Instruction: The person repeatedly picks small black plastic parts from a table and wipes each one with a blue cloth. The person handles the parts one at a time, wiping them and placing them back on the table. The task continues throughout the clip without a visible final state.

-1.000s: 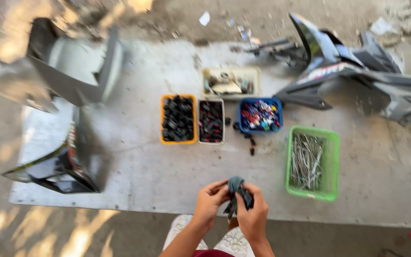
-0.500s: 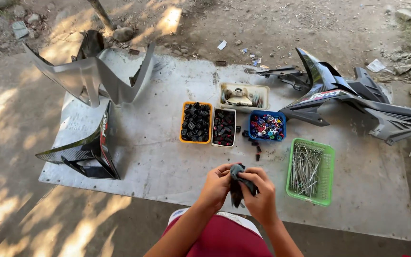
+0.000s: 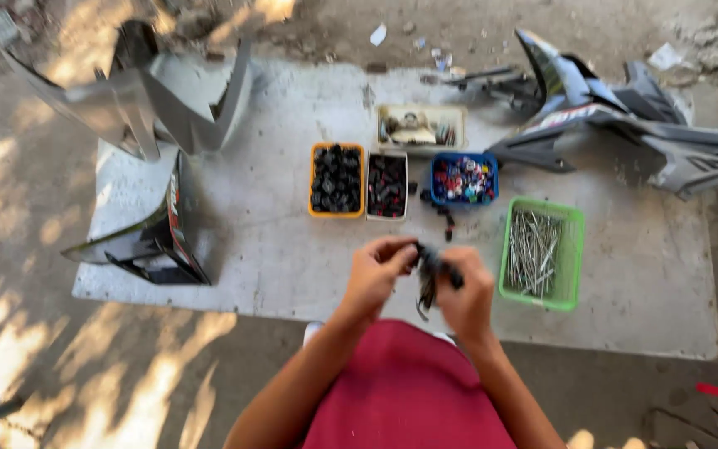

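Note:
Both hands meet in front of me over the near edge of a grey mat (image 3: pixel 276 249). My left hand (image 3: pixel 378 270) and my right hand (image 3: pixel 469 291) together grip a small dark object (image 3: pixel 428 274) that hangs between them; it is blurred and I cannot tell what kind of part it is. Just beyond the hands stand an orange tray of black pieces (image 3: pixel 336 179), a white tray of dark pieces (image 3: pixel 386 185) and a blue tray of coloured pieces (image 3: pixel 463 179). To the right of my right hand is a green basket of long metal rods (image 3: pixel 540 254).
A beige tray of mixed parts (image 3: pixel 420 127) stands at the back. Grey and black motorcycle body panels lie at the left (image 3: pixel 139 91), lower left (image 3: pixel 155 237) and right (image 3: pixel 617 125). Dirt ground surrounds the mat. My red clothing (image 3: pixel 409 391) fills the lower frame.
The view shifted as my head moved. My hands stayed together on the dark object, which now hangs lower between them.

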